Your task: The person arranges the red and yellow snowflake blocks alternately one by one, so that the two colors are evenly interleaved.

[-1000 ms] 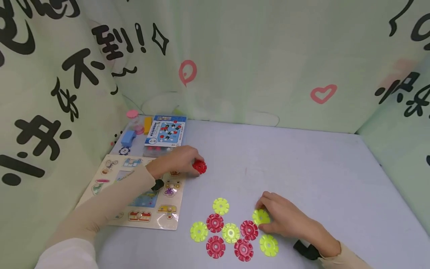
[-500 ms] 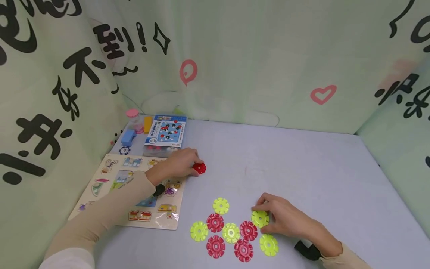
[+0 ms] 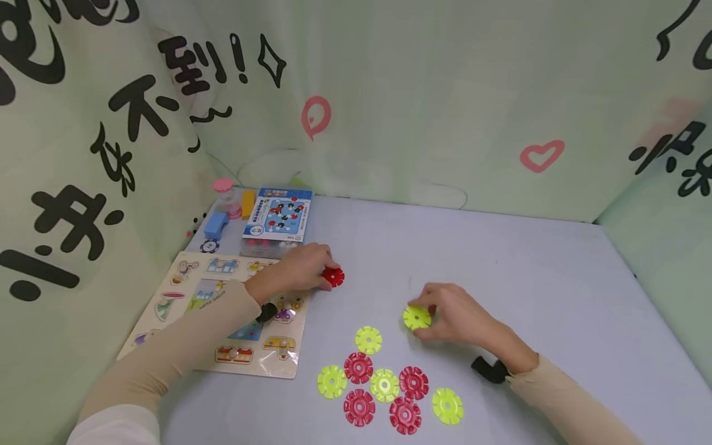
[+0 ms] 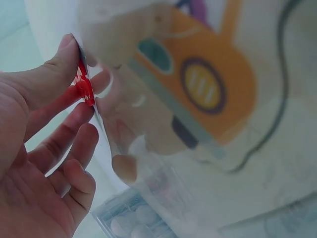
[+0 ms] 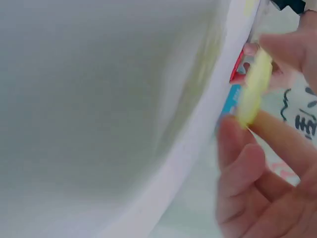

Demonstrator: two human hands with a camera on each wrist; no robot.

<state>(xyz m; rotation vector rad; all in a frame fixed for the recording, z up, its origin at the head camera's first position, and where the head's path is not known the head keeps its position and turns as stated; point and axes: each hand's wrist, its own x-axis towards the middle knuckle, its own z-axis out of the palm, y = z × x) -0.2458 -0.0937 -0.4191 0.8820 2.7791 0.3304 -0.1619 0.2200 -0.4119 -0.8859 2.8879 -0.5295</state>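
My left hand [image 3: 297, 269] pinches a red notched plastic disc [image 3: 334, 277] by its edge, beside the picture board's right side. In the left wrist view, the red disc [image 4: 84, 84] sits between thumb and fingers, partly hidden. My right hand [image 3: 458, 315] pinches a yellow-green notched disc [image 3: 416, 317] between thumb and fingertips. The right wrist view shows that yellow-green disc [image 5: 255, 91] edge-on and blurred, held off the table. Nearer me lie several loose discs, among them a red one [image 3: 358, 368] and a yellow-green one [image 3: 447, 406].
A picture puzzle board [image 3: 233, 364] lies under my left forearm. Behind it are a boxed molecule set [image 3: 280, 216], a blue block [image 3: 215, 225], a yellow block [image 3: 248, 203] and a pink-capped bottle [image 3: 225, 191]. A printed curtain [image 3: 417, 111] borders the table [image 3: 528, 278].
My right hand has picked up the yellow-green disc from the right of the group and moved it away from me and slightly left. The left hand keeps its place with the red disc.
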